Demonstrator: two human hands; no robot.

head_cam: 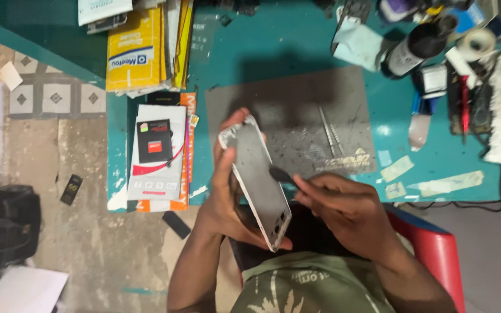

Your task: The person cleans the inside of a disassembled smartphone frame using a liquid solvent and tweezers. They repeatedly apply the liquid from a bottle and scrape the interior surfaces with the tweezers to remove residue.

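My left hand (222,191) grips a grey phone body (257,181) by its edge and holds it tilted over the front edge of the teal bench (285,46). The phone's back faces up, with a worn, pale patch at its far end. My right hand (343,206) pinches a small black brush (281,174) whose tip touches the phone's right side. Both hands hover in front of a grey work mat (297,110).
Metal tweezers (330,134) lie on the mat. A white battery package (156,152) rests on orange boxes at the left, with yellow boxes (137,46) behind. Bottles, tape and tools crowd the right. A black bag (1,229) sits on the floor, and a red chair (433,249) is beneath me.
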